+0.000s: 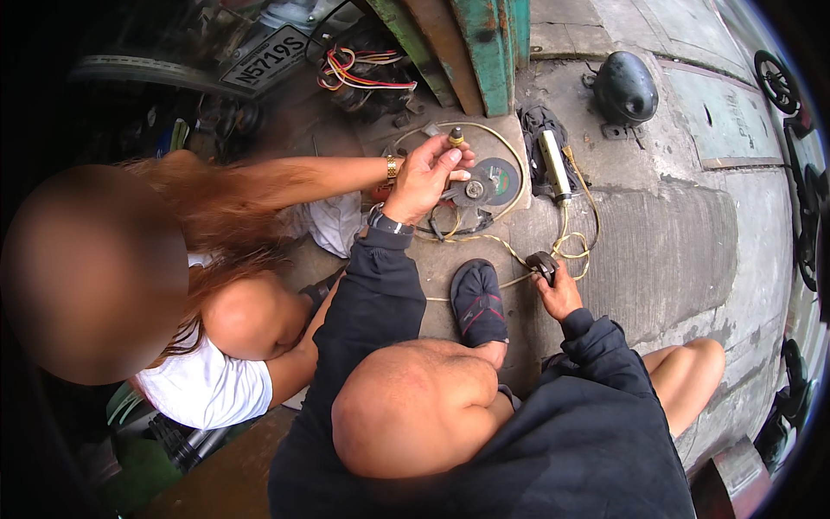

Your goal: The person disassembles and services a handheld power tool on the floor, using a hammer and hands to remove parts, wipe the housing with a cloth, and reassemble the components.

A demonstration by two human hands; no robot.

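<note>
Pinched between thumb and fingers, a small dark-tipped part with a brass-coloured collar point(456, 137) is held up in my left hand point(424, 183). Just beyond and to the right lies an angle grinder's cutting disc point(503, 183), dark with a green label; the grinder's body is mostly hidden by hands. Another person's arm point(320, 180), wearing a gold watch, reaches in from the left, the fingers partly behind my left hand. Lower right, my right hand point(560, 292) grips a dark, rounded metal part point(542, 265) close to the ground, beside a yellowish cord point(514, 251).
A white-and-black stick-shaped device point(554, 164) lies on black cloth, its cord looping nearby. Farther off sits a black rounded tank point(626, 88). Green metal posts point(484, 52) stand ahead, with bundled wires point(354, 71) to their left. My slippered foot point(478, 303) rests on the concrete.
</note>
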